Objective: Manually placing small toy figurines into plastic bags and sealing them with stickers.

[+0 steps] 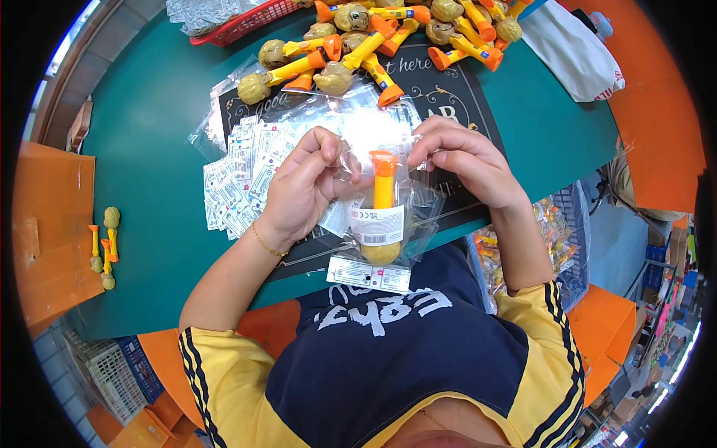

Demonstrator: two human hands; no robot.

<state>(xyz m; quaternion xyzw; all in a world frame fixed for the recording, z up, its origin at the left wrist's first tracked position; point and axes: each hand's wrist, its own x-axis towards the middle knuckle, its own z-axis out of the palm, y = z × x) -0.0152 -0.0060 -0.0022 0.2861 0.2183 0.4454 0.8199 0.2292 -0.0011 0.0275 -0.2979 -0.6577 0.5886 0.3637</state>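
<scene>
A clear plastic bag (423,213) hangs between my two hands over the table. Inside it lies a yellow toy (384,187) with a flared orange end at the top and a round tan head toward me. A white label (377,225) with a barcode covers its middle. Below the head, at the bag's lower end, shows a printed paper slip (368,275). My left hand (312,175) pinches the bag's upper left edge, fingers closed. At the upper right edge, my right hand (464,155) grips the film between thumb and fingers.
Loose toys (358,56) are heaped at the far side, near a red basket (250,22). Printed slips (237,175) lie left on a black mat (478,97). Several toys (109,246) sit at the left edge. A blue crate (576,231) of bagged toys stands right, below a white cloth bag (571,52).
</scene>
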